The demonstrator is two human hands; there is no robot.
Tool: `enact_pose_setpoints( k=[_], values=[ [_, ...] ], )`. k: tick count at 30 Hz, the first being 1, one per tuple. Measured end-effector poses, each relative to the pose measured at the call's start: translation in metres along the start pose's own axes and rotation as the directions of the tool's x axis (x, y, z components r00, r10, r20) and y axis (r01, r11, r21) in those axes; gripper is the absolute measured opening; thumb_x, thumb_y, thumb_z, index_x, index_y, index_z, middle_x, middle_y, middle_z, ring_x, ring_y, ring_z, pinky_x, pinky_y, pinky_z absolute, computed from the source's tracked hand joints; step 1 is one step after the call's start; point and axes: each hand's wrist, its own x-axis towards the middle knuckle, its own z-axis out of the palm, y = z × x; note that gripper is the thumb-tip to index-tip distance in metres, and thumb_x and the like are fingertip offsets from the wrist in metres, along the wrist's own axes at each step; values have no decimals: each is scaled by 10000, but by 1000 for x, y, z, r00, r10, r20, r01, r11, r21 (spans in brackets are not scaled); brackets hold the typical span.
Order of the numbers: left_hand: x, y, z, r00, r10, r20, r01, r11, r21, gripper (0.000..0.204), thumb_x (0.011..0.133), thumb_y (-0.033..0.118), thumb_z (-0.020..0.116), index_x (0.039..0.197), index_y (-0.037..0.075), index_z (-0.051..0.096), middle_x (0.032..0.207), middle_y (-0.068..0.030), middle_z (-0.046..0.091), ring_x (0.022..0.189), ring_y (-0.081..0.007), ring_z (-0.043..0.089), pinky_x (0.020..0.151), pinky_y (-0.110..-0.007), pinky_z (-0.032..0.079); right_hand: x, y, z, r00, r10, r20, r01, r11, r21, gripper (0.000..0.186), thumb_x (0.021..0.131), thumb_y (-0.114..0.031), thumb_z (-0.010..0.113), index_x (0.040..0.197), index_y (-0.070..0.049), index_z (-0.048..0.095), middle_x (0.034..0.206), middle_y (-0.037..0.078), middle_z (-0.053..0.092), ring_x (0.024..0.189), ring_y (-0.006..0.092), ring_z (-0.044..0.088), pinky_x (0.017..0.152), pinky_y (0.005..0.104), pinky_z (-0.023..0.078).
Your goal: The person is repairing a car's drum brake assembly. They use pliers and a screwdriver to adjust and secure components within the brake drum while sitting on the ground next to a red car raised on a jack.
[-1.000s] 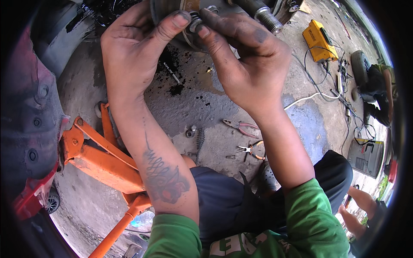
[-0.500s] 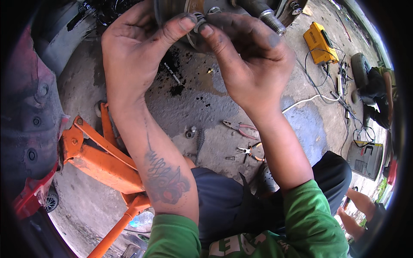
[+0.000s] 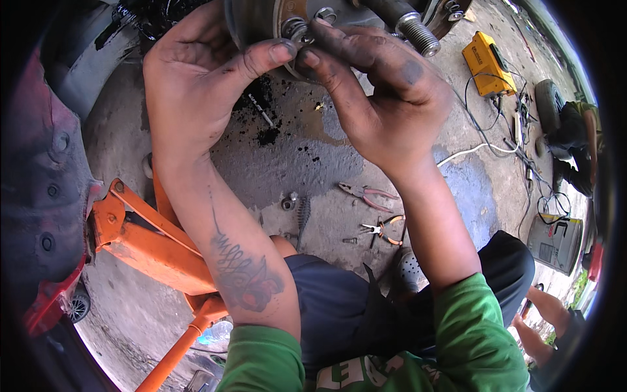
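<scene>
The bare, grease-smudged left hand [image 3: 189,85] half curls at the rounded grey metal housing [image 3: 251,23], thumb near the small silvery coil spring [image 3: 295,28] there, other fingertips hidden; the bare, blackened right hand [image 3: 392,91] has thumb and forefinger slightly parted at its end, either grip unclear; greasy skin could slip, letting the spring jump free

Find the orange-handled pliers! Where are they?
In the head view, the orange-handled pliers lie on the ground right of centre, between the red-handled pliers above and the grey shoe below, just left of the right forearm.
</scene>
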Motion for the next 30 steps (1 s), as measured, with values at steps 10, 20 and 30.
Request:
enact_pose_setpoints(
  k=[10,20,30],
  values=[
    [2,7,5,996,-81,-35,81,997,1,652,724,18,909,1278,-125,596,1177,-159,718,1044,-220,703,924,-336,579,19,-16,-20,964,52,260,-14,989,-145,226,769,52,830,984,25,769,973,155,779,891,228,762,777,291,584],
    [3,9,12,997,-19,-73,32,983,181,581,717,29,912,1214,-106,644,1111,-147,746,1002,-207,722,885,-340,601,17,-17,-24,954,6,300,42,987,-153,210,774,44,824,972,13,759,953,146,773,871,235,758,754,301,582],
    [-1,-2,7,998,64,18,-65,993,103,595,754,94,907,1234,-98,613,1123,-157,743,985,-207,733,885,-333,605,1,-7,-28,966,4,260,27,993,-117,197,776,33,818,958,-2,750,928,136,766,844,243,753,726,311,577]
  ],
)
